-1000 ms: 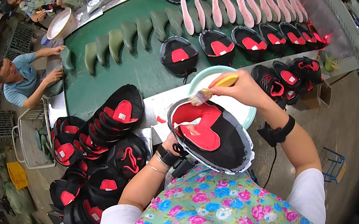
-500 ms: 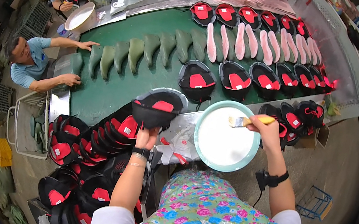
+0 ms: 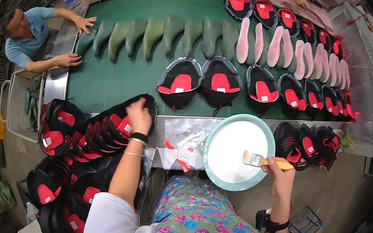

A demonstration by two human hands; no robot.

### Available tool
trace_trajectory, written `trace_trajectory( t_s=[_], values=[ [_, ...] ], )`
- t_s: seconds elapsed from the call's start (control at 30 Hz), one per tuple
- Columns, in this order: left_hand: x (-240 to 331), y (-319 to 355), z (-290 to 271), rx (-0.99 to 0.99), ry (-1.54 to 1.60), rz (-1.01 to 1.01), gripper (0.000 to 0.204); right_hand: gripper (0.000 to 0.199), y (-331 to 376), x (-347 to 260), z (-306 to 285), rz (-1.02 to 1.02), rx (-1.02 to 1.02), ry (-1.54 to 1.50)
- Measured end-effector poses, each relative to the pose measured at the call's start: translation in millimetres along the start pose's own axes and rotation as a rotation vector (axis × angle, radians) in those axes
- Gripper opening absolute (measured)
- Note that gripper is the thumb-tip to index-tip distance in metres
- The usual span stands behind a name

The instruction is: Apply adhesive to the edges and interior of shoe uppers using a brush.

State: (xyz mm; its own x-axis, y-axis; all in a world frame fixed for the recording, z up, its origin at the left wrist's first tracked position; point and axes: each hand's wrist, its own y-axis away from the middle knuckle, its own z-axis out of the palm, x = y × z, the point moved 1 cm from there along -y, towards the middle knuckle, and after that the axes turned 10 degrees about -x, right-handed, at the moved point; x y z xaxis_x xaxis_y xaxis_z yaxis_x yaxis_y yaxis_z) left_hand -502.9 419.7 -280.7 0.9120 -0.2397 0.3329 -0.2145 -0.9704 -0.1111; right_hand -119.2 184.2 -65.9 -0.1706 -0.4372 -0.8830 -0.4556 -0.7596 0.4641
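My left hand (image 3: 139, 116) reaches over a row of nested black shoe uppers (image 3: 103, 134) with red linings, its fingers apart at the end upper. Whether it touches that upper I cannot tell. In my right hand (image 3: 278, 171) is a flat paintbrush (image 3: 255, 159) with a yellow handle, its bristles above the white liquid (image 3: 233, 149) in a pale green basin (image 3: 206, 162). On the green conveyor belt (image 3: 117, 90), the leftmost shoe upper (image 3: 180, 84) of the near row stands beside another shoe upper (image 3: 221, 84).
Green foot-shaped lasts (image 3: 153, 39) and pink insoles (image 3: 275, 47) line the belt's middle, with more uppers (image 3: 264, 12) behind. A co-worker (image 3: 32, 34) has both hands at the left end. Black shoes (image 3: 308, 146) sit right of the basin. A white cloth (image 3: 191, 148) lies left of it.
The shoe upper from my left hand now stands at the near row's left end. That hand has moved to the nested pile. The brush is nearer the basin's right rim.
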Motion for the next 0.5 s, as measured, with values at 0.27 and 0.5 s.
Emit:
trace_trajectory(
  t_s=[0.27,0.5],
  values=[
    [-49.2,-13.6,-97.2,-0.324,-0.464,0.034,0.032,0.023,-10.5,-15.4,49.7,-0.252,-0.158,0.061],
    [-50.0,23.5,-134.7,0.139,-0.275,0.251,0.017,0.020,6.9,-28.3,99.5,-0.305,-0.261,0.221]
  ],
)
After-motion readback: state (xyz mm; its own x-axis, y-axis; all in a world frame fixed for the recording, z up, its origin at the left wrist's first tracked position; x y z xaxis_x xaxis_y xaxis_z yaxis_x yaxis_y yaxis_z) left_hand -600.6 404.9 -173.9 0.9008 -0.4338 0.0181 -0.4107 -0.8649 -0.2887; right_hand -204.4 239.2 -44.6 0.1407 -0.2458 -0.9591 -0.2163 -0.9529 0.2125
